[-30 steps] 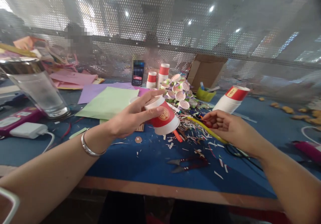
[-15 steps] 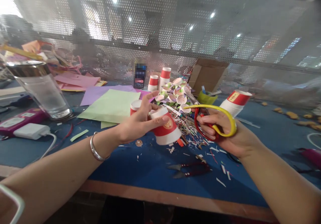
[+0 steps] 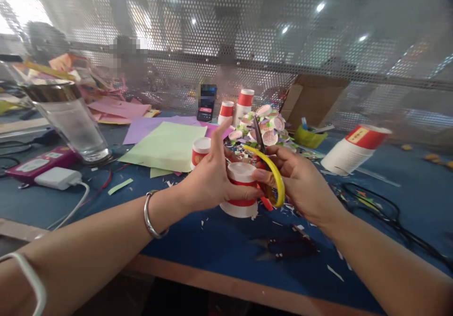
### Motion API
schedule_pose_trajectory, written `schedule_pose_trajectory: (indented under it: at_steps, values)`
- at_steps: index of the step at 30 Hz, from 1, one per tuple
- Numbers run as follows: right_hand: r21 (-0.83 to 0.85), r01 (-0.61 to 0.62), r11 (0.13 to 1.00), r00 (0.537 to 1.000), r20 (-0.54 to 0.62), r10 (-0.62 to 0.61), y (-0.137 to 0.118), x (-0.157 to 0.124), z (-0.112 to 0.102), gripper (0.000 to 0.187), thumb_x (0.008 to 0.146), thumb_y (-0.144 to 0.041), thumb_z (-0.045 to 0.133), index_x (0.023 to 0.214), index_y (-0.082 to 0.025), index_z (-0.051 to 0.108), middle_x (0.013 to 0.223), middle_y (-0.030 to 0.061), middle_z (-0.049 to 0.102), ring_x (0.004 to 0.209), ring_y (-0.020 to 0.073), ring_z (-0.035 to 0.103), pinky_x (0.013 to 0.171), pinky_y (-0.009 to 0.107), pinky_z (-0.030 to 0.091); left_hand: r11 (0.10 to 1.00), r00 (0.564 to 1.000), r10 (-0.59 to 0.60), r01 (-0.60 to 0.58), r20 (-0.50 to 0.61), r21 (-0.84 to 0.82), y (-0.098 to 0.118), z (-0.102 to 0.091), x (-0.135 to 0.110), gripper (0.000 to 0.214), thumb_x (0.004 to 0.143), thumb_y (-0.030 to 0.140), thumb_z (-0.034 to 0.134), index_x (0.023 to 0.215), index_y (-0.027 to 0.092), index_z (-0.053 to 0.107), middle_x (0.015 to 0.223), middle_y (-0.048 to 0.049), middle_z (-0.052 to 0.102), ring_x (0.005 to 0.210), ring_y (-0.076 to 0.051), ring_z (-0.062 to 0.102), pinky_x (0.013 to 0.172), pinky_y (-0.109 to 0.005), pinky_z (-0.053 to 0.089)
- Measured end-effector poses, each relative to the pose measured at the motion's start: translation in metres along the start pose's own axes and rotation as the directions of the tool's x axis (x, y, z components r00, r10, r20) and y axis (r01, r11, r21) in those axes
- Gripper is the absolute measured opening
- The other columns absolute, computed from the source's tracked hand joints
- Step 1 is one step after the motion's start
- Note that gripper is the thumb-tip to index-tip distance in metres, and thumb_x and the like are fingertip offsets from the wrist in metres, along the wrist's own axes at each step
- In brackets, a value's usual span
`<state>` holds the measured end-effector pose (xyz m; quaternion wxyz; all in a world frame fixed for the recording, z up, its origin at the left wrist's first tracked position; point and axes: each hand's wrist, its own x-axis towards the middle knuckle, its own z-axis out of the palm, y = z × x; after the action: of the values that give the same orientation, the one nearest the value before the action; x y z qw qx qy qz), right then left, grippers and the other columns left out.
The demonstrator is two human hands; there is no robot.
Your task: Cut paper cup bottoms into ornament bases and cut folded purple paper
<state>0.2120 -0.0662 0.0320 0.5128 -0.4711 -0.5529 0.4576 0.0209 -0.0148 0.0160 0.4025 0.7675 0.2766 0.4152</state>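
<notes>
My left hand (image 3: 208,184) is closed round a red and white paper cup (image 3: 239,208), which is upside down with its wide rim low over the blue table. In my right hand (image 3: 307,181) is a pair of scissors (image 3: 279,179) with a yellow-coated handle, the dark blades pointing up. My right thumb and fingertips come up against the cup's right side. Just behind my left hand stands another red and white paper cup (image 3: 200,153). Dark red thread snips (image 3: 292,248) lie in front of the cup. Some fingers of both hands are hidden.
Behind my hands is a pile of cut cup pieces (image 3: 269,137) among paper scraps. Stacked paper cups (image 3: 348,155) lie tilted at the right. Green paper (image 3: 163,146), a glass water bottle (image 3: 76,122) and a purple power strip (image 3: 42,165) are at the left. A phone (image 3: 207,103) stands behind.
My right hand has come left with the scissors, up to the cup. The cup, tilted before, now stands straighter in my left hand. The scissor blades have swung more upright. The view has shifted.
</notes>
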Motion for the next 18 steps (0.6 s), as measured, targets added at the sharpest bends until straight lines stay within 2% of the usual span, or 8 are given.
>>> schedule_pose_trajectory:
  at_steps: [4,8,13,15,18]
  values:
    - [-0.073,0.040,0.997,0.999,0.018,-0.039,-0.001,-0.001,0.000,0.054,0.061,-0.029,0.094,0.101,-0.023,0.058,0.084,-0.0018,0.068,0.074,0.0156,0.066,0.064,0.025,0.056,0.998,0.997,-0.058,0.059,0.046,-0.014,0.006,0.002,-0.001,0.135,0.060,0.032,0.092,0.157,0.030,-0.002,0.094,-0.0030,0.061,0.088,-0.028,0.067,0.080,-0.045,0.057]
    - [-0.107,0.071,0.992,0.997,0.002,-0.072,-0.001,-0.005,0.001,0.056,0.058,-0.028,0.095,0.099,-0.023,0.058,0.085,-0.0008,0.070,0.076,0.0164,0.068,0.067,0.025,0.056,0.992,0.995,-0.049,0.059,0.086,-0.109,0.011,0.004,-0.002,0.131,0.061,0.024,0.090,0.157,0.029,-0.001,0.093,-0.0022,0.064,0.086,-0.025,0.069,0.080,-0.041,0.057]
    - [-0.056,0.071,0.996,0.997,-0.012,-0.071,-0.003,-0.010,-0.002,0.058,0.057,-0.031,0.096,0.100,-0.024,0.058,0.090,0.0007,0.071,0.080,0.0187,0.069,0.068,0.027,0.057,0.996,0.998,-0.049,0.053,0.050,-0.074,0.012,0.005,-0.001,0.130,0.060,0.029,0.092,0.156,0.027,0.003,0.096,-0.0035,0.066,0.088,-0.025,0.068,0.080,-0.039,0.056]
    - [-0.015,0.053,0.998,0.998,0.030,-0.053,-0.004,-0.012,-0.004,0.060,0.058,-0.036,0.095,0.105,-0.025,0.057,0.096,0.0015,0.070,0.082,0.0193,0.069,0.070,0.029,0.058,0.996,0.998,-0.028,0.033,0.064,-0.083,0.013,0.005,-0.001,0.129,0.062,0.033,0.091,0.156,0.027,0.003,0.097,-0.0042,0.067,0.087,-0.025,0.069,0.078,-0.038,0.057]
    - [-0.011,0.008,1.000,0.988,0.156,-0.006,-0.003,-0.013,-0.005,0.059,0.063,-0.044,0.091,0.106,-0.025,0.056,0.096,0.0015,0.068,0.082,0.0189,0.067,0.071,0.030,0.057,0.998,0.997,0.001,0.004,0.078,-0.065,0.013,0.008,-0.004,0.127,0.064,0.037,0.090,0.156,0.028,0.003,0.094,-0.0036,0.068,0.079,-0.024,0.069,0.072,-0.036,0.057]
